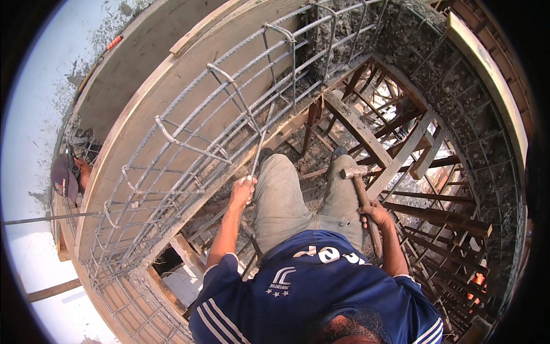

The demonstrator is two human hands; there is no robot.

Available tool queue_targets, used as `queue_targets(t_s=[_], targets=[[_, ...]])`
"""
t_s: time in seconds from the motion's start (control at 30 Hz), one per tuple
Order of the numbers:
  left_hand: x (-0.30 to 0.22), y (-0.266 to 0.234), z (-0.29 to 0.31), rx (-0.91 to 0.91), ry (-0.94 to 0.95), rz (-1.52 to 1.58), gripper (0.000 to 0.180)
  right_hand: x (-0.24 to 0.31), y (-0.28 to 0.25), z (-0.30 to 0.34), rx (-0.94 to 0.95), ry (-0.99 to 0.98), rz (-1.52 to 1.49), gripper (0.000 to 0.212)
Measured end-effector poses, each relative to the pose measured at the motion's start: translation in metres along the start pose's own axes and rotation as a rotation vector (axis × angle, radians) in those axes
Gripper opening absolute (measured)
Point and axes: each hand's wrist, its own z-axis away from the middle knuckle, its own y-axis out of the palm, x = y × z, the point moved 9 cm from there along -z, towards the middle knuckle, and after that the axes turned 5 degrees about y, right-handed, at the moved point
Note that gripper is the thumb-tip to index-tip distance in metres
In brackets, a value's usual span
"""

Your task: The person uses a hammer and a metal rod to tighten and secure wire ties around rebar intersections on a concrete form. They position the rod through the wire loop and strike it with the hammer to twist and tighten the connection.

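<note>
— What kind of place is the person working in?
— A curved building frame. A pale form board (189, 74) is sweeping across the upper left, and a rebar cage (231, 82) is running along its inner side. A rough concrete wall (458, 86) is curving down the right side.

— And underfoot?
— An open lattice: timber beams (358, 127) are crossing right of centre, with gaps showing between them.

— Where are the hands?
— Near the centre, the left hand (243, 190) is closing around a thin rod (259, 149), which is slanting up toward the cage. Right of centre, the right hand (377, 215) is gripping a hammer (362, 192) by its wooden handle, the head pointing up the frame.

— Anything in the way?
— The person's legs (281, 195) are covering part of the lattice, and a blue shirt (309, 269) is filling the lower middle. At the left edge, a steel bar (51, 218) is jutting across, just below a co-worker's dark cap (64, 179).
</note>
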Motion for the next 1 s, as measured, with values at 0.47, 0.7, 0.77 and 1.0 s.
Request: queue_targets(t_s=[0.47, 0.7, 0.77, 1.0], targets=[[-0.007, 0.023, -0.06, -0.061, 0.226, -0.012, 0.03, 0.009, 0.016, -0.006, -0.006, 0.018, 0.016, 0.02], [-0.042, 0.04, -0.062, -0.036, 0.237, -0.077, 0.029, 0.004, 0.013, -0.015, 0.031, 0.007, -0.002, 0.018], [-0.035, 0.045, -0.041, 0.001, 0.028, 0.058, 0.029, 0.005, 0.018, -0.009, 0.029, 0.02, -0.016, 0.019], [-0.018, 0.022, -0.064, -0.285, 0.505, -0.487, 0.04, 0.008, 0.024, -0.008, 0.092, 0.031, -0.012, 0.018]])
